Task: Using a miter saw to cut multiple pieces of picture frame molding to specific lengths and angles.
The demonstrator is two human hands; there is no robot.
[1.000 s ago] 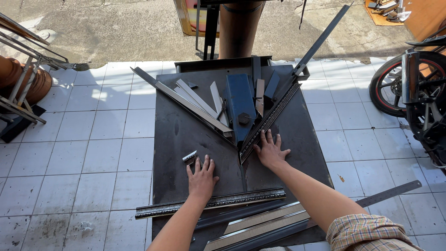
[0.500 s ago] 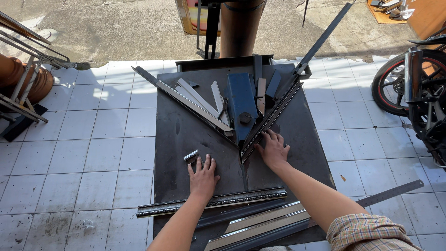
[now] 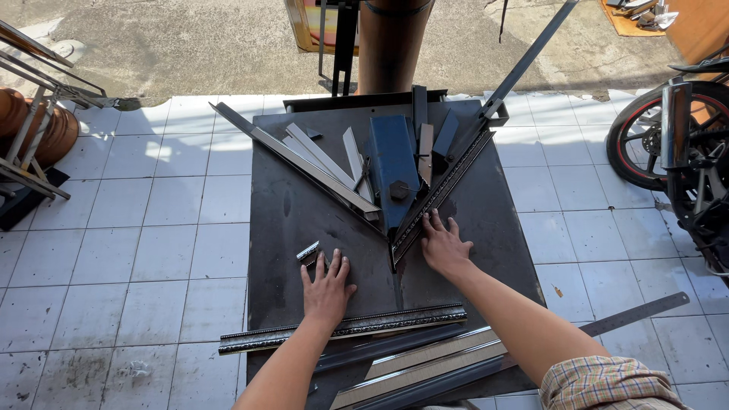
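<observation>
I've got the left hand (image 3: 326, 287) flat & open on the dark metal table (image 3: 288, 220), gripping nothing, just below a small cut offcut (image 3: 307, 251), while the right hand (image 3: 443, 247), fingers spread, presses the ornate moulding strip (image 3: 440, 193) vs. the V-fence, prob. to keep it seated.

A motorcycle wheel (image 3: 668, 137) is standing well off to the right of the grip, a clay pot (image 3: 30, 133) is sitting far left, and a brown post (image 3: 391, 42) is rising beyond it.
</observation>
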